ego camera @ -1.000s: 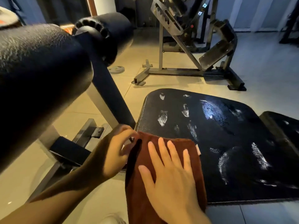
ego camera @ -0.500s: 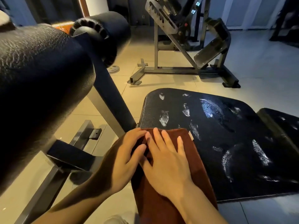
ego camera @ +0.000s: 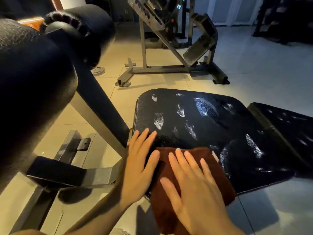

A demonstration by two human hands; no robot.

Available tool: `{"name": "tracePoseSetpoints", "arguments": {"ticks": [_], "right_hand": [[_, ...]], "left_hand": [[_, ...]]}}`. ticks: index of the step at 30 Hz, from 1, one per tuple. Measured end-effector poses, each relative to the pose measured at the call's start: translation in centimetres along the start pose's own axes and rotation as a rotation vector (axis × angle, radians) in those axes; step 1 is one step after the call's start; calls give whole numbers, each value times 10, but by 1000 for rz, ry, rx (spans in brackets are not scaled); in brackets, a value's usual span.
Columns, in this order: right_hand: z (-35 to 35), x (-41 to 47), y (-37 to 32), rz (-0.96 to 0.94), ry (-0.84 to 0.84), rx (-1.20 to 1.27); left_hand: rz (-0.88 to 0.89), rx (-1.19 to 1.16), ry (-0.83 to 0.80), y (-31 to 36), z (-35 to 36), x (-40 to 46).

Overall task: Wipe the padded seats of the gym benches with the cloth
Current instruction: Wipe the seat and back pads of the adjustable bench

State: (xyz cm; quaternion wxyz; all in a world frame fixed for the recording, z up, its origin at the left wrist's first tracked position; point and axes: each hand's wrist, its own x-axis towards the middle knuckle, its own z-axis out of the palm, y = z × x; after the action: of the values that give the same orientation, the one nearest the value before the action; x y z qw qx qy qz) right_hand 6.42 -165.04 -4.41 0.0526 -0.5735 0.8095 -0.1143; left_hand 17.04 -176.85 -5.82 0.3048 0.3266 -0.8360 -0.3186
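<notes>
1. Right hand (ego camera: 194, 189): laid flat on the brown cloth (ego camera: 218, 177), fingers straight and slightly spread, pressing it onto the padded seat (ego camera: 211, 126).
2. Left hand (ego camera: 138, 167): flat, fingers straight and spread, resting on the near left corner of the seat; its thumb reaches the cloth's left edge.
3. Cloth: folded, lying on the near edge of the seat, its near part hanging over that edge toward the floor (ego camera: 271, 65). A small pale tag (ego camera: 215, 156) shows at its far right corner; any writing on it is too small to read.
4. Seat: black textured padding with rounded far corners, marked by pale streaks. Its far and right areas lie bare beyond the cloth.
5. Second black pad (ego camera: 288, 126): just beside the seat on the right, separated from it by a narrow gap.
6. Roller pads (ego camera: 33, 82): two black cylinders at the left, raised on a slanted metal post (ego camera: 101, 116) standing just left of the seat.
7. Metal machine frame (ego camera: 169, 48): standing well apart on the tiled floor beyond the seat, open floor between them. No writing on it is legible.
</notes>
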Motion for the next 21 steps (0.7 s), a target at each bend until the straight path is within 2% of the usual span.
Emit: {"name": "tracePoseSetpoints", "arguments": {"ticks": [4, 12, 19, 21], "right_hand": [[-9, 33, 4, 2, 13, 27], [11, -45, -13, -34, 105, 26], [-4, 13, -14, 15, 5, 40], [-5, 11, -17, 30, 21, 62]], "left_hand": [[19, -29, 30, -3, -1, 2], [44, -68, 14, -11, 0, 1], [45, -167, -27, -11, -5, 0], [35, -218, -56, -14, -9, -1]]}}
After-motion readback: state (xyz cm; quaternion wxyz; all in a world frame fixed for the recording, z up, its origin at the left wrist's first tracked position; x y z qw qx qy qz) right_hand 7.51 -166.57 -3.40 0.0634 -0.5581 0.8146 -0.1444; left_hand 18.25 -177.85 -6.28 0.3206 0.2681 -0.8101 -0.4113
